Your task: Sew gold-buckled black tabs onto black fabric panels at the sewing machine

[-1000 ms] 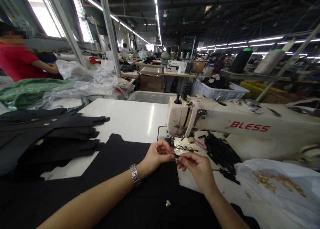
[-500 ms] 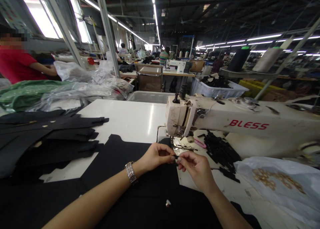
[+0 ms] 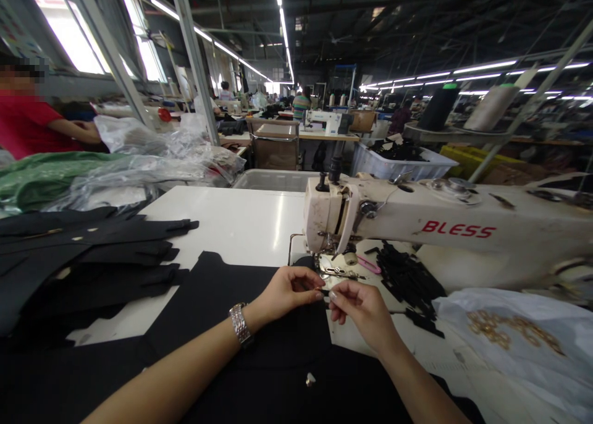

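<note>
My left hand (image 3: 288, 293) is closed in a pinch in front of the sewing machine's needle area. Between its fingertips and those of my right hand (image 3: 364, 306), also pinching, is a small black fabric strip (image 3: 325, 293). A speck of gold shows by the left fingertips; what it belongs to is too small to tell. Under both hands spreads a large black fabric piece (image 3: 222, 313), with a small white and gold bit (image 3: 310, 379) lying on it. The cream sewing machine (image 3: 393, 211) stands just beyond, its presser area behind my fingers.
Right of the needle lie a heap of black strips (image 3: 407, 275) and a pink tool (image 3: 368, 264). Gold rings (image 3: 491, 328) rest on a white plastic bag (image 3: 546, 374). Black cut pieces (image 3: 92, 245) cover the left side. A co-worker in a red top (image 3: 28, 124) is at far left.
My fingertips have drawn slightly apart, showing more of the black strip between them. The whole view has shifted a little; the fabric and machine stay put.
</note>
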`<state>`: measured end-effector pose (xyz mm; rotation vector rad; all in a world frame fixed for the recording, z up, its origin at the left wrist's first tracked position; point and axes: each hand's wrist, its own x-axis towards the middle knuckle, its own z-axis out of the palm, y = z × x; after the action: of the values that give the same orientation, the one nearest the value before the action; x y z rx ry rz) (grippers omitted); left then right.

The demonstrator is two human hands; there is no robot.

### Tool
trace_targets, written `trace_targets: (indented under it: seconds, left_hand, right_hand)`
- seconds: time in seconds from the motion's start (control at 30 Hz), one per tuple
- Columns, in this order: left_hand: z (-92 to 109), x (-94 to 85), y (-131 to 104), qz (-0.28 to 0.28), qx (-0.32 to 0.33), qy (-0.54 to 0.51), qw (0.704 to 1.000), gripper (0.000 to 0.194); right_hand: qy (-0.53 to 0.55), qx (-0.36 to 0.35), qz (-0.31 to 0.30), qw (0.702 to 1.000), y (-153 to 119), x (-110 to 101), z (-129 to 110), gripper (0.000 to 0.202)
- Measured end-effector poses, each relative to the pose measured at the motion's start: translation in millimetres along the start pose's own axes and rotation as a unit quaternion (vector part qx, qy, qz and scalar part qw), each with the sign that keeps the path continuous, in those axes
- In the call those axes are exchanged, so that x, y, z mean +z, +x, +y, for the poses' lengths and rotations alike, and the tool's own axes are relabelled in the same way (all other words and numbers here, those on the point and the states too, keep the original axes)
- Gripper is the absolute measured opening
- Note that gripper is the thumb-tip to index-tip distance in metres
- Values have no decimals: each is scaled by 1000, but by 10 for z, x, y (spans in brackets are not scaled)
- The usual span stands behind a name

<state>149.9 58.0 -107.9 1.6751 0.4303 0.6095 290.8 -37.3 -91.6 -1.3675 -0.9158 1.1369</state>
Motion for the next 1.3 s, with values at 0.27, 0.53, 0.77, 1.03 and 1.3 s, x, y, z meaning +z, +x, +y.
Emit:
trace_targets:
  seconds: [0.27, 0.53, 0.77, 1.03, 1.3]
  left_hand:
    - [120, 29, -47, 13, 335, 394, 856, 12]
    - [93, 58, -58, 19, 371, 444, 815, 12]
    - [-35, 12, 51, 37, 301, 460, 835, 12]
    - [-197, -106, 301, -36, 239, 594, 767, 24]
    - [-72, -249, 380, -161, 256, 570, 764, 22]
  right_hand:
    - [50, 124, -20, 991, 73, -39, 68, 28]
    - [29, 148, -27, 988, 96, -60, 68, 28]
    - [-397, -185, 28, 898, -422, -111, 169, 36]
    - [-577, -352, 21, 737, -582, -173, 542, 38]
    - [-565, -351, 57, 744, -557, -125, 478, 43]
